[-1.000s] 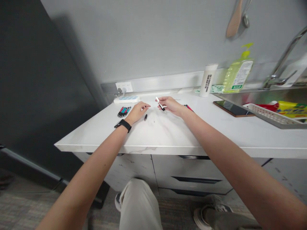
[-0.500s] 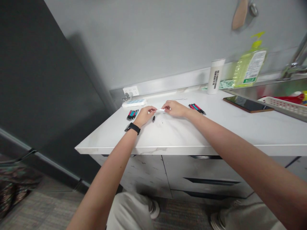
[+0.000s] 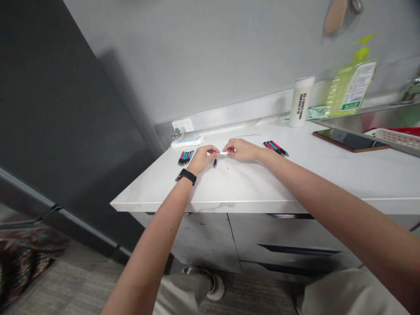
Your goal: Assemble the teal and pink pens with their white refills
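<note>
Between my two hands, above the white countertop, is a short white tube. My left hand, with a black watch at the wrist, pinches its left end. Thumb and fingers of my right hand close on the right end. Just below lies a small black pen part, and beside it a tiny dark piece too small to name. Several pens in pink, teal and black lie in a row left of my left hand. More such pens lie beyond my right wrist.
A power strip sits by the wall socket. A thin wire lies near the back. To the right are a white bottle, a phone, a yellow-green soap bottle and the sink with a white basket.
My left hand has come in to the tube's left end, where a gap showed before; both hands now hold it. The whole view has shifted slightly.
</note>
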Demonstrator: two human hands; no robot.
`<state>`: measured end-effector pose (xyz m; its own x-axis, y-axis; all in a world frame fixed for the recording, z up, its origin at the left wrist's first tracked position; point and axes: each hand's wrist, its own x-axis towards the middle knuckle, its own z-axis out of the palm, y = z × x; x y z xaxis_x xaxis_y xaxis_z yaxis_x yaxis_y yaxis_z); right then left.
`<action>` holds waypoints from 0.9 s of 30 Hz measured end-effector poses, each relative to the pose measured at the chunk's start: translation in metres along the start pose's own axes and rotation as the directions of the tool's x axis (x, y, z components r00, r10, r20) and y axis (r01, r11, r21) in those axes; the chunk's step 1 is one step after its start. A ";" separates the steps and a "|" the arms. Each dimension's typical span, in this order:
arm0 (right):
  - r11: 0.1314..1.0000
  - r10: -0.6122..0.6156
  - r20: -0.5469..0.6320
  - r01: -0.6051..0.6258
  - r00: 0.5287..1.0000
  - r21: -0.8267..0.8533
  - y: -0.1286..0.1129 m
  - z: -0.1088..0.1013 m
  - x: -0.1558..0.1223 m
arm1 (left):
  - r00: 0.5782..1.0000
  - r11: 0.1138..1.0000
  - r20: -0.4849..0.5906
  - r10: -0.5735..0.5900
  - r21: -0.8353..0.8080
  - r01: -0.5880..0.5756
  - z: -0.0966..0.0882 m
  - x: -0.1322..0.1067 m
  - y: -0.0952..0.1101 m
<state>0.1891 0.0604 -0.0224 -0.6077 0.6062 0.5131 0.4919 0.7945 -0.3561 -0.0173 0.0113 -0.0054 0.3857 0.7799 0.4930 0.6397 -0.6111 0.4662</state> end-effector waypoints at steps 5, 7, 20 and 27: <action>0.999 -0.004 0.013 0.003 1.000 0.039 -0.002 -0.002 -0.001 | 1.000 0.996 -0.016 -0.013 -0.084 0.012 0.001 0.002 -0.007; 0.998 -0.011 0.020 0.010 1.000 0.060 -0.006 -0.003 -0.002 | 1.000 0.992 -0.010 -0.019 -0.128 0.018 0.003 0.003 -0.011; 0.853 0.257 -0.065 -0.194 0.964 0.485 -0.019 -0.007 0.003 | 0.964 0.976 -0.167 -0.205 0.046 0.215 0.006 0.004 -0.008; 0.673 0.393 -0.084 -0.223 0.916 0.705 -0.020 -0.008 0.004 | 0.945 0.923 -0.055 -0.322 0.203 0.326 0.006 0.005 -0.006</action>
<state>0.1821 0.0467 -0.0075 -0.3108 0.8641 0.3960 0.0270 0.4245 -0.9050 -0.0154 0.0200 -0.0106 0.1220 0.9264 0.3564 0.8514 -0.2822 0.4421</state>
